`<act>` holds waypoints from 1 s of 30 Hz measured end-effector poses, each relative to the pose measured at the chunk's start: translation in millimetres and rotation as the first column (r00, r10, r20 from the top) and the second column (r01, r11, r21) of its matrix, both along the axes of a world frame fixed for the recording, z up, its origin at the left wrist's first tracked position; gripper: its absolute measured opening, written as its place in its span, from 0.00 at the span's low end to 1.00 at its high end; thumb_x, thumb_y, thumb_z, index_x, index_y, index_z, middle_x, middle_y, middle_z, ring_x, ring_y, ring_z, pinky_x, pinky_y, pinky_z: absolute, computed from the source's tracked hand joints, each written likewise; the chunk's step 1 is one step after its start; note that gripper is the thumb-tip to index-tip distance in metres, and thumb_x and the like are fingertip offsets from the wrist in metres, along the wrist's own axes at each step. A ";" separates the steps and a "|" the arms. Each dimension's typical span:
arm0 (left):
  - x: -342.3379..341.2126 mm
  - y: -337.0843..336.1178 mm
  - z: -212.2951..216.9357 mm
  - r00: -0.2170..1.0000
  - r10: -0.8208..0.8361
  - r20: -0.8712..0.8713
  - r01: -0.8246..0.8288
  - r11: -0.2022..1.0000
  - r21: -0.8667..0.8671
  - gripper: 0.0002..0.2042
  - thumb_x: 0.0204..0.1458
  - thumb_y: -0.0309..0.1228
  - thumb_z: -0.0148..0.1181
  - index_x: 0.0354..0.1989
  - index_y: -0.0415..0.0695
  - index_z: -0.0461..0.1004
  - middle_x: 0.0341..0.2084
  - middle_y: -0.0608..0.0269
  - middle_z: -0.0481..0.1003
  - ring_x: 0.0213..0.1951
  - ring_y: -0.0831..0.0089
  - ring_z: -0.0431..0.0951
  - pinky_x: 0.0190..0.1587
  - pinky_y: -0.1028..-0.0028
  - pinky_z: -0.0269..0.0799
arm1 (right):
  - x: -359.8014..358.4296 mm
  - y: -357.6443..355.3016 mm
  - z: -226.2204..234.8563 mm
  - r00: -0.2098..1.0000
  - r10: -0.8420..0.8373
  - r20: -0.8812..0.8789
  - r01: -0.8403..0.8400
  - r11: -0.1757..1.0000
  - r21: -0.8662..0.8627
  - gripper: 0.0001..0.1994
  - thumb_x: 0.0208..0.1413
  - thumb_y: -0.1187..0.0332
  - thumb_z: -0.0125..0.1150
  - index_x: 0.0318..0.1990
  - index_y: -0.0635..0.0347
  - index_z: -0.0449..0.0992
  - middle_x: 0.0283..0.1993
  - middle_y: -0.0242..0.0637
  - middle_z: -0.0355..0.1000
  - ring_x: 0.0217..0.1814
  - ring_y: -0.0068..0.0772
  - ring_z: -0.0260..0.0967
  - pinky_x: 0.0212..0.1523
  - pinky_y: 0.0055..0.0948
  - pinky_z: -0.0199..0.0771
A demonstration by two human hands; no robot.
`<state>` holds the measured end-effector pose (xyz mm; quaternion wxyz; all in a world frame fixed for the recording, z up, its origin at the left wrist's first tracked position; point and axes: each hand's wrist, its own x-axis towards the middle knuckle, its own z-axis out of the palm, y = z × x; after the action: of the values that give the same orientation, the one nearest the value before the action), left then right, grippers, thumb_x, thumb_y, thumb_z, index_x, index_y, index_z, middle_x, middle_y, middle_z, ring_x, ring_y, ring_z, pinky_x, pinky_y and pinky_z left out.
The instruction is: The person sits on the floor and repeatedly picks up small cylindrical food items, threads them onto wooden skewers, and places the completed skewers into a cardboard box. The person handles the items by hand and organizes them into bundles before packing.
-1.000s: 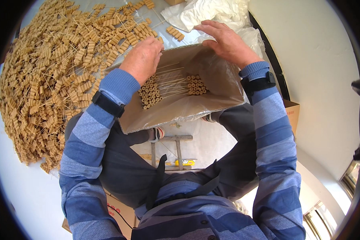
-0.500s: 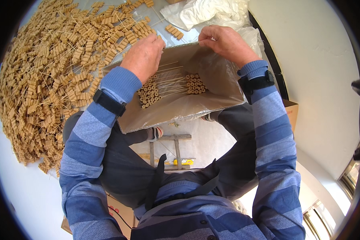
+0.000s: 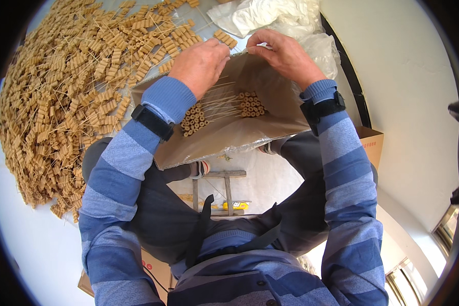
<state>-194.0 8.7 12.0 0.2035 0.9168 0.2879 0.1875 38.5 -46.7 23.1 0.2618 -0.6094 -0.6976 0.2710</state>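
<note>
A cardboard box (image 3: 229, 148) lined with clear plastic film (image 3: 280, 115) stands tilted between my knees. Inside lie two blocks of skewered tan rolls with hollow ends, a left stack (image 3: 193, 121) and a right stack (image 3: 251, 104), their thin sticks (image 3: 222, 102) crossing the middle. My left hand (image 3: 201, 64) is closed at the far rim, its fingertips partly hidden behind the knuckles. At the same rim, further right, my right hand (image 3: 283, 56) pinches the edge with thumb and fingers. Both seem to grip the liner where it meets the rim.
A large heap of skewered tan rolls (image 3: 61, 102) covers the left side. Crumpled white plastic bags (image 3: 270, 18) lie beyond the box. A wooden stool frame (image 3: 227, 191) and a yellow packet (image 3: 235, 205) are below. Another cardboard box (image 3: 371, 145) stands right, by the wall (image 3: 398, 66).
My left hand has slid right along the far rim, closer to my right hand. My right hand has shifted slightly left. The stacks in the box look unchanged.
</note>
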 end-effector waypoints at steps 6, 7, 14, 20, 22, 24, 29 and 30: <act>2.1 0.1 -1.9 0.998 -0.009 0.063 0.009 1.000 0.013 0.04 0.55 0.26 0.59 0.34 0.40 0.71 0.30 0.52 0.72 0.35 0.51 0.76 0.38 0.59 0.73 | 0.2 2.7 -3.4 0.999 -0.001 -0.051 -0.002 0.998 -0.061 0.08 0.60 0.63 0.61 0.43 0.54 0.78 0.40 0.42 0.79 0.45 0.46 0.76 0.48 0.38 0.74; 2.4 0.2 -2.0 0.999 0.001 0.052 -0.001 1.000 -0.004 0.04 0.55 0.26 0.58 0.34 0.40 0.70 0.29 0.52 0.72 0.35 0.51 0.75 0.38 0.59 0.73 | 0.0 3.3 -3.7 0.997 -0.011 -0.072 0.004 0.996 -0.090 0.08 0.61 0.63 0.61 0.43 0.54 0.78 0.40 0.42 0.79 0.45 0.45 0.76 0.48 0.37 0.74; 4.5 0.2 -4.4 0.998 0.035 0.061 -0.032 0.999 -0.040 0.05 0.53 0.25 0.58 0.33 0.40 0.68 0.28 0.51 0.71 0.33 0.52 0.74 0.38 0.59 0.72 | -4.1 2.2 -5.5 0.996 -0.002 -0.092 -0.001 0.999 -0.038 0.10 0.61 0.62 0.61 0.46 0.55 0.79 0.42 0.42 0.80 0.47 0.45 0.77 0.49 0.37 0.75; 3.5 1.4 -6.4 0.999 0.033 0.042 -0.029 0.996 -0.083 0.06 0.54 0.26 0.59 0.36 0.40 0.69 0.29 0.51 0.71 0.34 0.51 0.74 0.38 0.59 0.72 | -4.4 3.0 -7.2 1.000 0.023 -0.020 -0.024 0.997 -0.068 0.09 0.59 0.62 0.63 0.43 0.54 0.82 0.43 0.40 0.80 0.48 0.43 0.77 0.50 0.36 0.75; 4.0 1.2 -6.9 0.997 0.030 0.069 -0.025 0.997 -0.075 0.07 0.55 0.28 0.60 0.40 0.40 0.72 0.30 0.52 0.71 0.35 0.52 0.75 0.39 0.59 0.72 | -4.0 3.2 -6.5 0.997 -0.024 -0.068 0.017 0.995 -0.101 0.09 0.59 0.62 0.63 0.41 0.54 0.83 0.43 0.40 0.80 0.48 0.42 0.77 0.50 0.35 0.75; 5.0 0.8 -7.1 0.990 0.036 0.133 -0.029 0.998 -0.056 0.09 0.56 0.30 0.61 0.43 0.40 0.74 0.31 0.52 0.72 0.35 0.52 0.75 0.39 0.60 0.73 | -5.1 3.3 -6.0 0.997 -0.035 -0.075 0.027 0.994 -0.110 0.09 0.59 0.62 0.63 0.41 0.54 0.82 0.43 0.40 0.80 0.47 0.41 0.77 0.50 0.34 0.75; 6.7 1.7 -4.0 0.999 0.034 0.022 -0.032 0.994 -0.100 0.10 0.58 0.33 0.60 0.44 0.42 0.78 0.35 0.54 0.75 0.40 0.53 0.77 0.43 0.59 0.74 | -9.1 2.6 -4.7 0.985 -0.040 -0.168 0.016 0.990 -0.143 0.10 0.60 0.62 0.63 0.44 0.55 0.81 0.45 0.37 0.78 0.47 0.36 0.76 0.50 0.32 0.75; 7.0 1.9 -3.1 0.998 0.049 -0.027 -0.052 0.989 -0.141 0.10 0.57 0.33 0.60 0.43 0.43 0.78 0.37 0.54 0.76 0.42 0.53 0.77 0.45 0.58 0.75 | -9.5 2.4 -4.6 0.982 -0.046 -0.181 0.016 0.986 -0.164 0.10 0.60 0.62 0.63 0.44 0.55 0.81 0.46 0.37 0.78 0.47 0.34 0.76 0.51 0.31 0.75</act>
<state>-187.0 10.5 8.8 0.2600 0.8946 0.3260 0.1608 29.1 -44.3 18.4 0.2789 -0.6118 -0.6364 0.3781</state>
